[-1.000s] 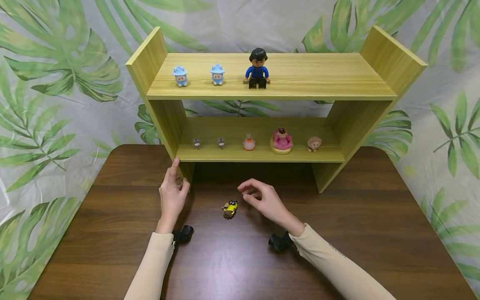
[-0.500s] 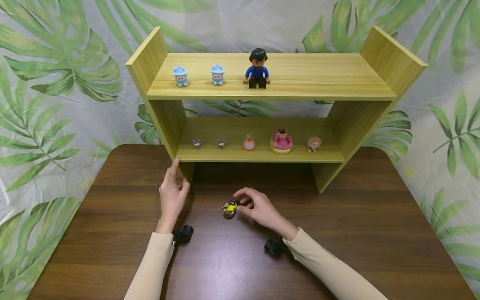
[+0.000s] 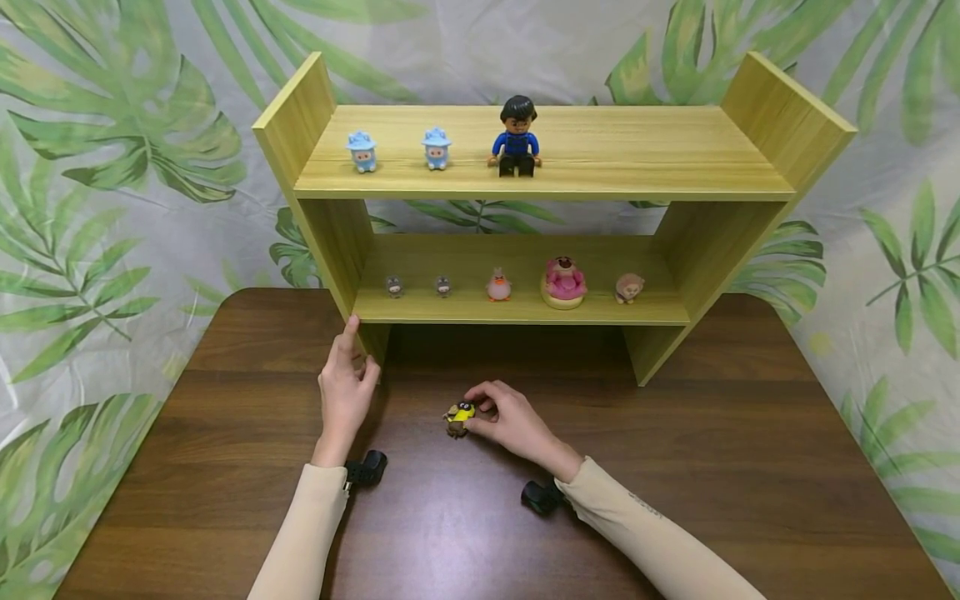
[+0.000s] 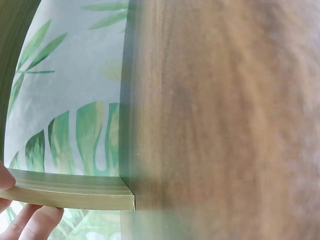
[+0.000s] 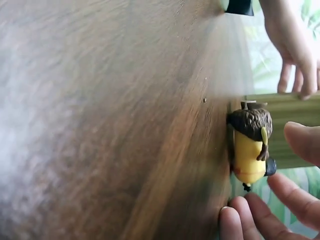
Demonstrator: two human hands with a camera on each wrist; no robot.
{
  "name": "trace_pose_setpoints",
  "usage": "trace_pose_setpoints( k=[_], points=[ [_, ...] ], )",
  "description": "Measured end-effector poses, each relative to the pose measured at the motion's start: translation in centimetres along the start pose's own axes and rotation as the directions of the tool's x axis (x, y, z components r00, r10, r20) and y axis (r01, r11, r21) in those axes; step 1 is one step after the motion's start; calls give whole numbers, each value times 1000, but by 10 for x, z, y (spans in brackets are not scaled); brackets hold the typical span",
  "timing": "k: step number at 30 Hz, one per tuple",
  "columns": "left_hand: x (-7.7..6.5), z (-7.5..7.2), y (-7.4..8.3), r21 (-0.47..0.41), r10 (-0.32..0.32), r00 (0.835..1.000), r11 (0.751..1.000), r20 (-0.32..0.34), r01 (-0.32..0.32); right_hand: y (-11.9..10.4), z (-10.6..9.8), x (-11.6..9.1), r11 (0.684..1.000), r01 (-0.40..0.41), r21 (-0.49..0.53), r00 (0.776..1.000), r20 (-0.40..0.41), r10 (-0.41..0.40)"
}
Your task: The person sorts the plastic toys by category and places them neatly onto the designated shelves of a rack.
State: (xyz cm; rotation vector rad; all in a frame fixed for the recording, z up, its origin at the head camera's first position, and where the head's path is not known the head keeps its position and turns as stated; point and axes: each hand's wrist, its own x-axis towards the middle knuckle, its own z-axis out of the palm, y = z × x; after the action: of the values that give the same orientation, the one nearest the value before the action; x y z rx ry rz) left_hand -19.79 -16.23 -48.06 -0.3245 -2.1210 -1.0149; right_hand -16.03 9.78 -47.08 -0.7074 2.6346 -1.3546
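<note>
A small yellow Minion figurine (image 3: 461,414) with a shaggy brown lower part lies on the table. My right hand (image 3: 513,421) is right at it, thumb and fingers spread to either side. From the right wrist, the figurine (image 5: 248,145) shows a gap to the thumb (image 5: 303,142), with a fingertip close by its black part. At the left end of the wooden shelf (image 3: 570,197), my left hand (image 3: 347,392) grips the side panel. The left wrist view has the panel (image 4: 75,192) between thumb and fingers.
Two blue-hatted figurines (image 3: 363,153) and a black-haired toy man (image 3: 516,137) stand on the upper board. Two tiny grey figurines (image 3: 393,287), a pink duck-like one (image 3: 498,286), a pink bear (image 3: 564,283) and a pale round figurine (image 3: 628,288) line the lower board.
My right hand has moved left and slightly down to the Minion figurine, its thumb coming over the near side. The left hand has stayed at the shelf panel.
</note>
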Motion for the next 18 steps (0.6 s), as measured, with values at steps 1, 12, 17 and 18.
trace_pose_setpoints(
  k=[1,12,17,18],
  points=[
    [0,0,0,-1,-2,1000,1000,1,2,-1,1,0,1000,-6,-12,1000,-2,6],
    [0,0,0,1,-4,1000,1000,2,4,-5,10,5,976,-49,-214,999,-6,49],
    [0,0,0,-2,-4,1000,1000,-1,4,-7,12,5,973,-56,-225,998,-13,54],
    [0,0,0,-3,-2,1000,1000,-3,2,-7,13,6,975,-53,-217,999,-14,51]
  ],
)
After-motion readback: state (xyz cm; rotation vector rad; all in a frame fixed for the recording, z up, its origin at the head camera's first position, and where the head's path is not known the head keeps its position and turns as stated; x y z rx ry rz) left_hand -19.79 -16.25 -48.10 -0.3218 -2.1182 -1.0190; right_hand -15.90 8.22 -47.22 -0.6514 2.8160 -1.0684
